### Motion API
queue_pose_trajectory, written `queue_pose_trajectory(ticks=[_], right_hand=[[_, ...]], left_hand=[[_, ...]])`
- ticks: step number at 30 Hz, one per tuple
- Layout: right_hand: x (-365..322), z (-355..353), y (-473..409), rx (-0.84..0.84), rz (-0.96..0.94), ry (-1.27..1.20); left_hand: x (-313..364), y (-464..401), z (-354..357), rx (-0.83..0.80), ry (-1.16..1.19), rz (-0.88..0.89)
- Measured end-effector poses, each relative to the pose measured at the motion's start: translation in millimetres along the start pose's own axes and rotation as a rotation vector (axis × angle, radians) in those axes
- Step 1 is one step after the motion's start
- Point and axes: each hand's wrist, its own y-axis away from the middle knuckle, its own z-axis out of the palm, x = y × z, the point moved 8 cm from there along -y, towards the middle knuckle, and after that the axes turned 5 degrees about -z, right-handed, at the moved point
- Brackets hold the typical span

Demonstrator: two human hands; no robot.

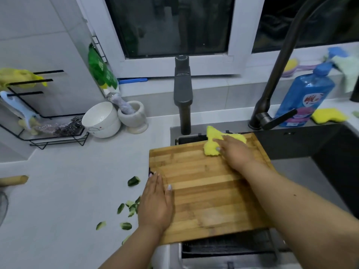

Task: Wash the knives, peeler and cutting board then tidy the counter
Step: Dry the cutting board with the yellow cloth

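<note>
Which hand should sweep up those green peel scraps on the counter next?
The left hand. It rests on the cutting board's left edge, right beside the peel scraps on the counter. The right hand is pressing the yellow cloth at the board's far end.

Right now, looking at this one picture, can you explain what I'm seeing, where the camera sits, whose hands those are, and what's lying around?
The single picture comes from a wide-angle camera worn on a person's head, looking down at their own bare hands; no machine is involved. The rectangular bamboo cutting board lies partly over the dark sink. The right hand presses a yellow cleaning cloth flat on the board's far end. The left hand rests on its left edge, steadying it. Green vegetable peel scraps are scattered on the white counter. Behind stand a white bowl, a stone mortar, a blue detergent bottle and a dark curved tap.
</note>
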Motion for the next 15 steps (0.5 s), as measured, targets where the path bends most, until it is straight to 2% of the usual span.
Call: queue_pose_trajectory(ticks=[3,7,9,12,15], right_hand=[[56,-16,35,0.053,0.171,-0.041],[32,-3,76,0.156,0.229,-0.095],[-13,10,86,0.156,0.144,-0.097],[-101,42,96,0.070,-0.139,-0.096],[-130,58,102,0.036,-0.288,-0.066]], left_hand=[[-1,0,1,-0.008,0.012,-0.011],[1,-3,1,-0.024,0.113,-0.005],[0,-2,-1,-0.015,0.190,0.000],[-3,-3,-4,0.009,0.249,-0.002],[-2,-1,-5,0.018,0.248,0.007]])
